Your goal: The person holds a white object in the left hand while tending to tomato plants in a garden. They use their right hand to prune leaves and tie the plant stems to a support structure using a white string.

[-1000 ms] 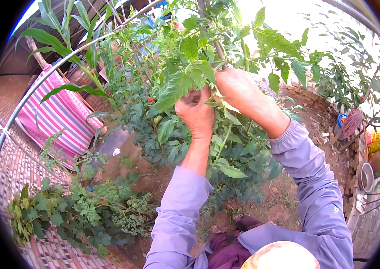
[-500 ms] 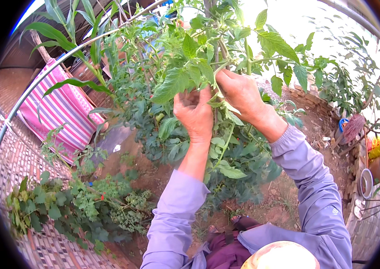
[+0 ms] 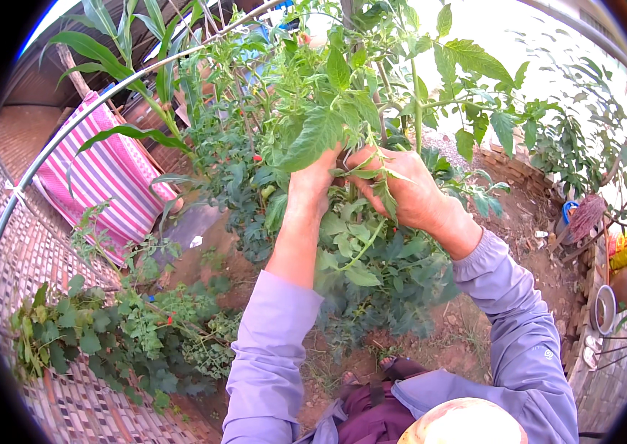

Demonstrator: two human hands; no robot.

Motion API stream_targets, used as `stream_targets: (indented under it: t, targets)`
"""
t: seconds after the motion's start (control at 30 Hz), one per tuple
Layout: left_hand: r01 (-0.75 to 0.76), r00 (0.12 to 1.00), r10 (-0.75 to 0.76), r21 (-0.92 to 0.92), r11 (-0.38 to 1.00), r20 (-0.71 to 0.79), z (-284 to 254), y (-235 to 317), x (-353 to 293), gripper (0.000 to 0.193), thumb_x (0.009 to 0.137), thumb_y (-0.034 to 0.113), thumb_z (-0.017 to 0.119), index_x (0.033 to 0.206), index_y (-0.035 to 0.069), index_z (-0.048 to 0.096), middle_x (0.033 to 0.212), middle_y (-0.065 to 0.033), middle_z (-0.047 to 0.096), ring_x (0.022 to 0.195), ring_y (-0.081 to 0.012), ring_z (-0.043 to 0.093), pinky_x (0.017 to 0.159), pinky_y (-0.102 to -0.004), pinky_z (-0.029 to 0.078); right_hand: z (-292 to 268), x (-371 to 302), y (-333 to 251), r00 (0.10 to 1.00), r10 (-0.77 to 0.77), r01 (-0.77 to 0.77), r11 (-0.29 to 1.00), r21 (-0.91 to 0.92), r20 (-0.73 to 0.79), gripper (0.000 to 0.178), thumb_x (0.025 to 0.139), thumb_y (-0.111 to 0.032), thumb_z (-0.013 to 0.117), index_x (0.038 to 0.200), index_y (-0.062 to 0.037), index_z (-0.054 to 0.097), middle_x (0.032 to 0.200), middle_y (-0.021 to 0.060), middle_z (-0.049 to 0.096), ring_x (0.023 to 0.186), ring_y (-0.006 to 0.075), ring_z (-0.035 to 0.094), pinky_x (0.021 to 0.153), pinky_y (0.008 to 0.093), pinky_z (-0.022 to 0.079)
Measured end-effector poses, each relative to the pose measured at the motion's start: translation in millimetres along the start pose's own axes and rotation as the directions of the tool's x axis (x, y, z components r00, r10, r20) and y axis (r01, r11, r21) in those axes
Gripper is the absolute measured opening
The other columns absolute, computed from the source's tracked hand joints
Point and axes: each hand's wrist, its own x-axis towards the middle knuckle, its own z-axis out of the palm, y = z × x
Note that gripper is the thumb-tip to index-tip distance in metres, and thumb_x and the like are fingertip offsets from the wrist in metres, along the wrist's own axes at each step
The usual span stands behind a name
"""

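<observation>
A tall green tomato plant stands in front of me, tied up along a thin stake. Among its stems, my left hand reaches up, its fingertips hidden behind a broad leaf. My right hand is close beside it, fingers curled in and closed at the stem. What lies between those fingers is hidden. A leafy shoot hangs across the right hand's fingers. Below both hands are pale green leaves of the same plant.
Left are a pink striped cloth, a curved pole and corn leaves. Low leafy plants grow beside brick paving. At right, a low brick edging, a bucket and a yellow bag stand near bare soil.
Both hands have moved lower and closer together. The right hand has come down from the upper stem, and the left has slipped further behind the leaf.
</observation>
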Motion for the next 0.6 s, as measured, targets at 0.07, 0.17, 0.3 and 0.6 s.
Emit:
stream_targets:
  t: [0.07, 0.17, 0.3, 0.6]
  targets:
    - [0.051, 0.999, -0.051, 0.005, 0.999, -0.006, 3.0, 10.8, -0.9, 0.024, 0.087, 0.023, 0.064, 0.099, 0.002, 0.063, 0.089, -0.0076, 0.066, 0.07, -0.0176, 0.064, 0.056, -0.0329, 0.051, 3.9, -1.9, 1.1, 1.0, -0.017, 0.016, 0.999, -0.041, -0.018, 0.032, 0.072, 0.004, 0.066, 0.102, -0.0046, 0.057, 0.084, 0.0112, 0.061, 0.068, 0.0306, 0.062, 0.06, 0.0376, 0.051]
    - [0.032, 0.985, -0.038, 0.039, 0.999, 0.167, 2.7, 16.6, 0.2, 0.03, 0.083, 0.028, 0.069, 0.103, 0.006, 0.066, 0.093, -0.0025, 0.066, 0.077, -0.0125, 0.061, 0.061, -0.0292, 0.046, 3.8, -2.4, -1.3, 1.0, -0.019, 0.018, 0.997, -0.076, -0.014, 0.036, 0.071, 0.004, 0.067, 0.104, -0.0044, 0.058, 0.084, 0.0105, 0.062, 0.069, 0.0302, 0.063, 0.06, 0.0371, 0.051]
    - [0.09, 0.972, -0.098, 0.049, 0.995, 0.213, 1.6, 23.5, -7.1, 0.029, 0.082, 0.023, 0.07, 0.105, 0.006, 0.065, 0.093, -0.0024, 0.066, 0.077, -0.0124, 0.062, 0.063, -0.0287, 0.047, 4.0, -5.7, -1.4, 0.994, -0.106, 0.103, 0.99, -0.096, -0.029, 0.038, 0.072, 0.002, 0.069, 0.108, -0.0041, 0.06, 0.089, 0.0121, 0.064, 0.074, 0.0309, 0.064, 0.063, 0.036, 0.052]
    - [-0.007, 0.981, 0.022, -0.08, 0.997, 0.193, -10.5, 19.6, -8.2, 0.028, 0.082, 0.011, 0.071, 0.104, -0.004, 0.06, 0.09, -0.0084, 0.065, 0.077, -0.017, 0.063, 0.063, -0.0305, 0.049, -29.6, -1.2, -13.5, 0.913, 0.375, -0.347, 0.921, 0.177, -0.159, 0.023, 0.085, -0.011, 0.061, 0.106, -0.0017, 0.061, 0.081, 0.0164, 0.065, 0.071, 0.0337, 0.063, 0.06, 0.0378, 0.05]
